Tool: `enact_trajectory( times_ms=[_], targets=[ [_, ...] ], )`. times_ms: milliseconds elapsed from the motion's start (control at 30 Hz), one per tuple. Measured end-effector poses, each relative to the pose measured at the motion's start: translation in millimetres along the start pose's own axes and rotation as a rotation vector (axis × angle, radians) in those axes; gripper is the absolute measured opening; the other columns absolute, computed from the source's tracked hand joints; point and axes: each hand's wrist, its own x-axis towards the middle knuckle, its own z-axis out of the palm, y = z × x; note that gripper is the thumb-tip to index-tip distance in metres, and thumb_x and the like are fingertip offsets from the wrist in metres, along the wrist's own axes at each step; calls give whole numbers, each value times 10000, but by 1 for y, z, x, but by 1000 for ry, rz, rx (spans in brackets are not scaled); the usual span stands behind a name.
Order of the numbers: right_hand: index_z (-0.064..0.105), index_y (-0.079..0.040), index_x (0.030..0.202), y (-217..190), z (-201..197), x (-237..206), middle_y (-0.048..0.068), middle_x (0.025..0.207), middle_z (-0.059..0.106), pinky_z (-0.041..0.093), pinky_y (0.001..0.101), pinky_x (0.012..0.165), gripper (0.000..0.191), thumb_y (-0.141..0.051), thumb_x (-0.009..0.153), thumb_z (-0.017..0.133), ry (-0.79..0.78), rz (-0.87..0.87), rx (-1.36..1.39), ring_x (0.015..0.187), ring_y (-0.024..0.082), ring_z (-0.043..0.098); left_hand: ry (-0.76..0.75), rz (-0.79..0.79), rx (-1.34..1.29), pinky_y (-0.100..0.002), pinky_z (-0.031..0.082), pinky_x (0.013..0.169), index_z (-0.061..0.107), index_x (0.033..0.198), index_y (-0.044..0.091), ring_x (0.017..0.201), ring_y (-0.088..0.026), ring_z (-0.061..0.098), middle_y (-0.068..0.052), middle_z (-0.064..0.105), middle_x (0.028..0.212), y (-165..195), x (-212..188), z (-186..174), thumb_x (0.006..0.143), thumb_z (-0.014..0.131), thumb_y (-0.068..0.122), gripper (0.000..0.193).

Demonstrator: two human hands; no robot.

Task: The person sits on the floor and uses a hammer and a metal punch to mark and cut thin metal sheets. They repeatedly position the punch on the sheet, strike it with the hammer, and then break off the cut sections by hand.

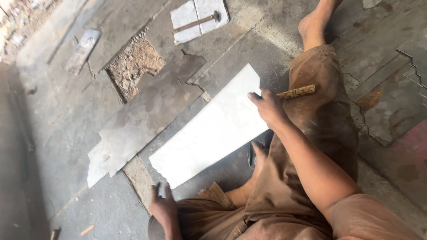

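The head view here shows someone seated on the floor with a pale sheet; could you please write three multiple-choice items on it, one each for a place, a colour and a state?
1. Where does the hammer lie?
A. on a small pale sheet piece at the top
B. across the person's knee
C. under the large sheet

2. What colour is the large sheet under the hands?
A. red
B. whitish grey
C. black

3. What is the right hand doing?
A. hanging free in the air
B. gripping the hammer
C. resting on the sheet's edge, holding a wooden-handled tool

Answers: 1 A, it rests on the pale piece far from both hands; 2 B, it is paler than the dark floor; 3 C, fingers lie on the sheet, the handle sticking out; the left hand sits at the near corner.
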Motion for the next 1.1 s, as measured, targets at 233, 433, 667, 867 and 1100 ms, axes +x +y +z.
enact_trajectory(
  times_ms=[233, 433, 667, 867, 1100],
  targets=[
    [671, 104, 996, 17, -11, 13, 187, 779, 670, 488, 419, 674, 516, -412, 1004, 660, -71, 86, -158, 735, 235, 603, -558, 123, -327, -384, 590, 726, 828, 898, -12, 742, -226, 753, -145, 819, 778, 59, -23, -2, 924, 690, 255, 302],
    [711, 15, 1005, 34, -16, 19, 97, 773, 697, 500, 364, 654, 461, -439, 932, 681, -158, 36, -84, 696, 179, 611, -1202, 578, -253, -363, 590, 822, 727, 1117, 24, 889, -190, 739, -118, 765, 972, 110, -79, 39, 868, 791, 271, 357],
    [631, -29, 1188, 85, -44, -6, 84, 1139, 713, 497, 320, 965, 467, -372, 902, 766, -217, 478, 350, 1113, 175, 631, -1241, 529, -673, -364, 546, 950, 746, 1165, 16, 1067, -192, 748, -118, 820, 1093, 112, -103, 155, 801, 825, 184, 409],
    [674, 15, 1227, 85, -28, 8, 75, 1269, 716, 454, 280, 1069, 494, -375, 926, 721, -568, 281, 342, 1236, 151, 623, -1344, 205, -506, -359, 549, 978, 749, 1173, 24, 1058, -234, 744, -105, 810, 1135, 95, -98, 169, 865, 782, 221, 368],
    [773, 47, 1026, 86, 7, -26, 107, 978, 761, 515, 314, 888, 324, -264, 966, 705, -430, 80, 466, 966, 160, 666, -1223, 16, -586, -348, 531, 974, 704, 1206, 21, 1074, -216, 700, -101, 772, 1162, 87, -76, 159, 884, 765, 212, 380]
  ],
)
